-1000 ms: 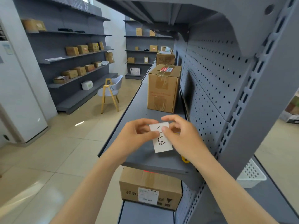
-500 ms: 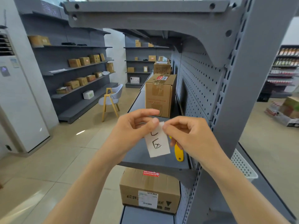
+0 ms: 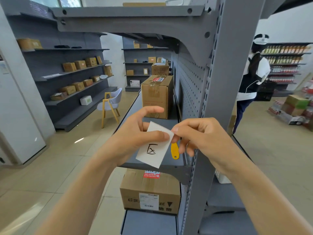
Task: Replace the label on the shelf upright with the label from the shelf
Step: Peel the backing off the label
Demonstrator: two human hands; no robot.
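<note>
A white label (image 3: pixel 155 146) with a black handwritten mark hangs in front of me, over the grey shelf (image 3: pixel 152 164). My left hand (image 3: pixel 133 136) pinches its upper left part with thumb and fingers. The thumb and forefinger of my right hand (image 3: pixel 201 138) nip its top right corner, where the paper curls. The grey shelf upright (image 3: pixel 218 92) rises just right of my hands; no label shows on the part I can see. A yellow scraper handle (image 3: pixel 174 150) lies on the shelf behind the label.
A tall cardboard box (image 3: pixel 156 96) stands further back on the same shelf. Another box (image 3: pixel 149 192) sits on the shelf below. A chair (image 3: pixel 111 104) stands in the aisle to the left. A person (image 3: pixel 252 78) walks beyond the upright on the right.
My view has risen and swung right, bringing the upright and the person into sight. The label has come up with both hands, and its top right corner now curls away.
</note>
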